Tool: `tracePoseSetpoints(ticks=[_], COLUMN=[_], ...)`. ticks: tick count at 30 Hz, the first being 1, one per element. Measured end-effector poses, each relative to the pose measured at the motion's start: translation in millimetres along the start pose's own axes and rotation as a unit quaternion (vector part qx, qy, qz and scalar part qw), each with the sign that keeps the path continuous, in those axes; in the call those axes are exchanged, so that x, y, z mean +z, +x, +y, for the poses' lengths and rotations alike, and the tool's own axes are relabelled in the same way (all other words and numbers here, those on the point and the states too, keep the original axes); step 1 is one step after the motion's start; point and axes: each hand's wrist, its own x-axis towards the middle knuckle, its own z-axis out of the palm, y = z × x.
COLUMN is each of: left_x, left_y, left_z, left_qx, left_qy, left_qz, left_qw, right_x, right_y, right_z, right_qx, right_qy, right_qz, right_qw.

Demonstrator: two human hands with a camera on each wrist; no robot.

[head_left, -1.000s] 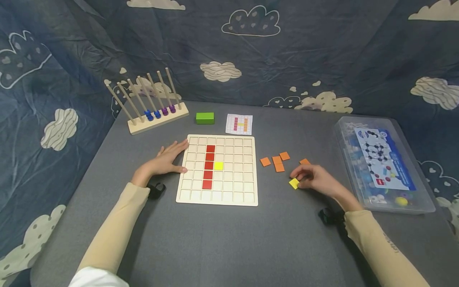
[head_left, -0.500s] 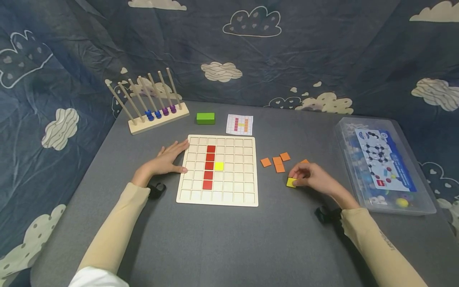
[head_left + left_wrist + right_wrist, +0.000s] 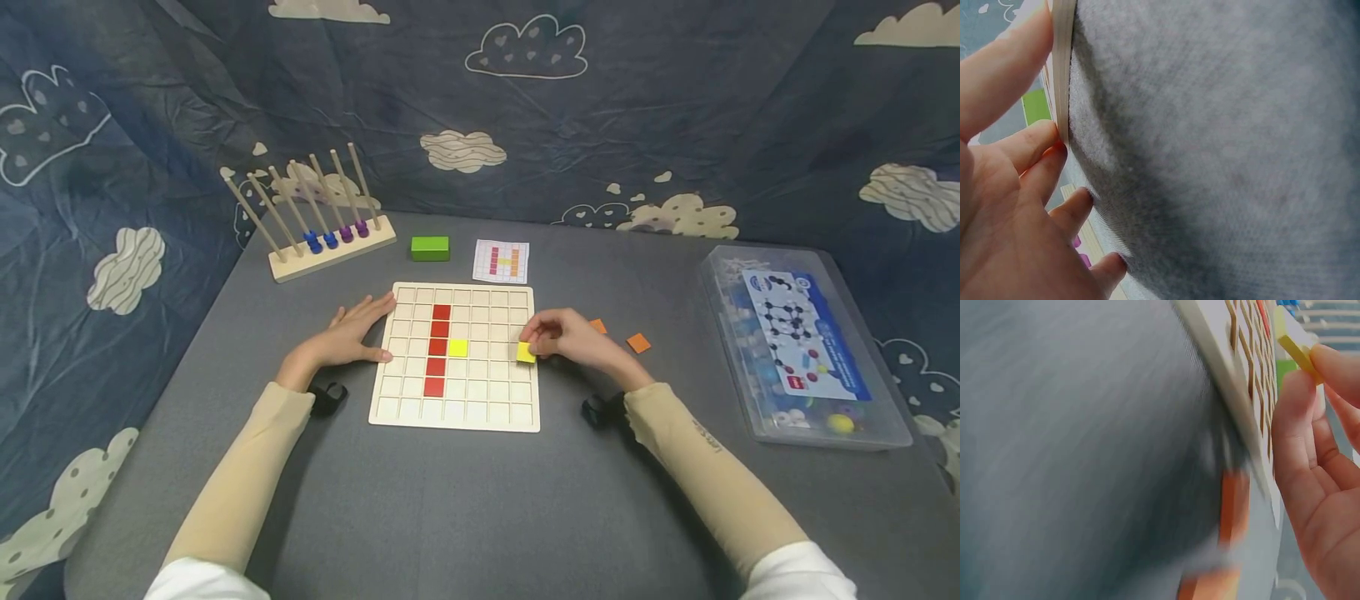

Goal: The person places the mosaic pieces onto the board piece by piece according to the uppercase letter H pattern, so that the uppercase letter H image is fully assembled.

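While right fingers (image 3: pixel 1292 415) pinch yellow tile (image 3: pixel 526 353) | orange tile (image 3: pixel 599 327) behind, seemingly part-covered

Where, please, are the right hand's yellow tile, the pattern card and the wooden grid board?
Held yellow tile (image 3: pixel 526 353), head view: visible face.
Pattern card (image 3: pixel 501 262), head view: printed centre.
Wooden grid board (image 3: pixel 478 351), head view: bare square near its middle.

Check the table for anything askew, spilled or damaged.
Nothing looks spilled or damaged. Only mildly askew: the rack stands slantwise to the board, and orange tiles lie turned on the board's right.
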Motion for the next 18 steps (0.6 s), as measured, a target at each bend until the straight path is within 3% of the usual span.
tracePoseSetpoints(ticks=[8, 18], left_x=[0.9, 0.6], left_y=[0.1, -1.1], left_z=[0.2, 1.6], left_qx=[-0.002, -0.003], left_qy=[-0.003, -0.006], left_qz=[0.002, 0.003], left_qw=[1.0, 1.0], right_x=[35, 53], right_y=[40.6, 50.4], right_z=[-21, -28], right_qx=[0.001, -0.014], right_qy=[-0.045, -0.175], right_qz=[0.005, 0.039], right_qw=[0.999, 0.9836])
